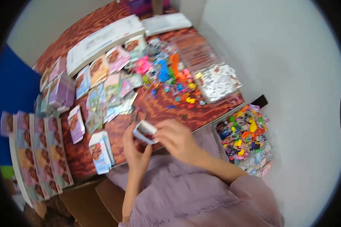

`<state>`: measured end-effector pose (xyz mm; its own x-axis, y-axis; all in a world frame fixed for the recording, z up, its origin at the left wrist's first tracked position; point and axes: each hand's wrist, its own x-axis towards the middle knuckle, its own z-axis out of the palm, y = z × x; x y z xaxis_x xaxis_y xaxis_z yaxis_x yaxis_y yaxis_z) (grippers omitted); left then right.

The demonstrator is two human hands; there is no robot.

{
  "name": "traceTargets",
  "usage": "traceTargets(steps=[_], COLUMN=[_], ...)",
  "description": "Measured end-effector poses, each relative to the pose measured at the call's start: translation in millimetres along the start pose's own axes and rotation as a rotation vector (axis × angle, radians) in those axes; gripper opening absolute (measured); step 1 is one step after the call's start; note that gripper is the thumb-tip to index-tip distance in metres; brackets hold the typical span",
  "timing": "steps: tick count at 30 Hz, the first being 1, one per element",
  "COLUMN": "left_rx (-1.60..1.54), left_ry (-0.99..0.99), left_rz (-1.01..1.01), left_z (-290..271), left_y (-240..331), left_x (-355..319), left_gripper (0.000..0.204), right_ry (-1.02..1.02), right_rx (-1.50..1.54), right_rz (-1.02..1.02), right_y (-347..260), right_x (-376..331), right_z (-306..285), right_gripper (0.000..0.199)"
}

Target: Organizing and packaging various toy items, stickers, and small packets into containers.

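In front of my body, just over the table's near edge, my left hand (135, 149) holds a small pale-blue and white cardboard box (145, 130), its thumb and fingers on opposite sides. One end of the box is open, and something dark red shows at the opening, too blurred to name. My right hand (177, 140) has its fingers drawn together at the box's right side, gripping its edge. A pair of scissors (137, 114) appears to lie just beyond the box. Flat blue cartons (101, 152) rest left of my left hand, with a purple carton (76, 125) farther left.
Colourful small plastic pieces (166, 72) are heaped mid-table, beside a clear tray of silvery packets (219, 84). Flattened cartons and sachets (111, 89) lie left of them. Filled box rows (41, 151) stand far left. A bin of trinkets (246, 132) sits right of the table.
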<state>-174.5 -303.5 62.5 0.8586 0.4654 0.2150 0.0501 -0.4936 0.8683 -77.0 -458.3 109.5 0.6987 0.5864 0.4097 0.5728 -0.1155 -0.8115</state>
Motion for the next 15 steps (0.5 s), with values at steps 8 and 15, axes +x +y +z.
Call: traceTargets(steps=[8, 15], left_rx=[0.192, 0.338], left_ry=[0.005, 0.101], left_rz=[0.070, 0.149], left_z=[-0.6, -10.9], left_y=[8.0, 8.4], left_x=[3.8, -2.3], left_gripper=[0.077, 0.075], right_ry=[-0.045, -0.286], right_rx=[-0.289, -0.537], right_rz=[-0.102, -0.174], right_y=[-10.7, -21.7], right_x=[20.6, 19.6], right_z=[-9.8, -2.4], right_gripper=[0.017, 0.012])
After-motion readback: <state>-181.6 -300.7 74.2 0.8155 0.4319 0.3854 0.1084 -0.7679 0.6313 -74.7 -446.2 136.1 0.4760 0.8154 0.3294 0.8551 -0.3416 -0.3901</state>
